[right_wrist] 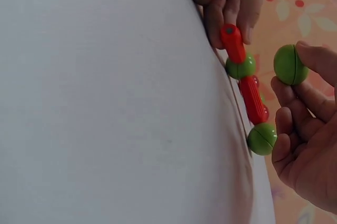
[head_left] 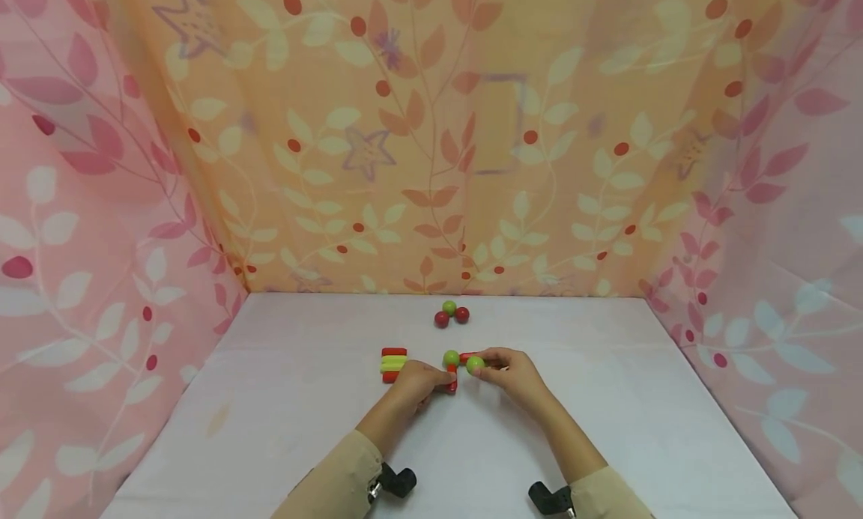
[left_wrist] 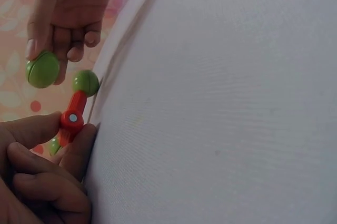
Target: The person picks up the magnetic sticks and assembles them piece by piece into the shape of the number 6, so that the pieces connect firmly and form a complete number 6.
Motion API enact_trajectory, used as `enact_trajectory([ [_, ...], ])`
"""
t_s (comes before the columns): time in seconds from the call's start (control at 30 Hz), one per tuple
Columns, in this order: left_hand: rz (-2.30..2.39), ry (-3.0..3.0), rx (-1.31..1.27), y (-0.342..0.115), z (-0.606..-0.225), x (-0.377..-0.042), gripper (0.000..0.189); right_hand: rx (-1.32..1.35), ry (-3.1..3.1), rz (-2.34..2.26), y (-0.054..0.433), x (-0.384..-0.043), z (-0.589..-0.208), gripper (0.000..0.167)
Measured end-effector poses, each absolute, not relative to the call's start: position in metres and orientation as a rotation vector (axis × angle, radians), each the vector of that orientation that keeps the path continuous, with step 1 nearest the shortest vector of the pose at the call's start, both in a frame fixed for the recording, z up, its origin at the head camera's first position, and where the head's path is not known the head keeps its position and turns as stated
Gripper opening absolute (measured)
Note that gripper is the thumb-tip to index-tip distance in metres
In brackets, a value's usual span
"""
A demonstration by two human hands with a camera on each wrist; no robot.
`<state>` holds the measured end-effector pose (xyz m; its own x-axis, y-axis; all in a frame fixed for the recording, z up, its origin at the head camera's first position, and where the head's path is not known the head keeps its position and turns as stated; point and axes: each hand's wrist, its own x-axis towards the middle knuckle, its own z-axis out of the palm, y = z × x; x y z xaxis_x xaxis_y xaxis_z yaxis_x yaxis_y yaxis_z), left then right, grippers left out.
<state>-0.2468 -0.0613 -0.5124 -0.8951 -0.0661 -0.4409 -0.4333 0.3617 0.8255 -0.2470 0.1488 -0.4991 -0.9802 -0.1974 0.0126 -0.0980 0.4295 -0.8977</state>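
The left hand [head_left: 418, 384] pinches a red rod [right_wrist: 234, 45] between thumb and finger; it meets a green ball [head_left: 451, 358], beyond which a second red rod [right_wrist: 254, 100] leads to another green ball [right_wrist: 261, 139]. These seem joined, though the dim views leave some doubt. The right hand [head_left: 514, 373] pinches a third green ball [right_wrist: 287, 65] just beside them. Red and yellow-green rods [head_left: 393, 365] lie left; red balls [head_left: 461, 315] sit behind.

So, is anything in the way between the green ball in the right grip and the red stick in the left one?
Nothing visible: only bare tabletop shows between the green ball in the right grip and the red stick. The left grip pinches that stick, leaving one end face bare.
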Motion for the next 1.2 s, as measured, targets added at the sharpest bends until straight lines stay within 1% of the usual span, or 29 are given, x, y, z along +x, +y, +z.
enact_trajectory([
  [0.27, 1.556, 2.289, -0.416, -0.063, -0.513, -0.249, 0.036, -0.236, 2.499, -1.577, 0.144, -0.236, -0.511, 0.040],
  [0.7, 1.552, 2.292, -0.408, -0.060, -0.513, -0.249, 0.032, -0.277, 2.396, -1.615, 0.141, -0.226, -0.522, 0.038],
  [0.83, 1.561, 2.292, -0.391, -0.062, -0.513, -0.247, 0.031, -0.246, 2.327, -1.618, 0.136, -0.222, -0.523, 0.036],
  [1.2, 1.566, 2.293, -0.378, -0.060, -0.514, -0.250, 0.032, -0.177, 2.279, -1.625, 0.131, -0.216, -0.522, 0.037],
])
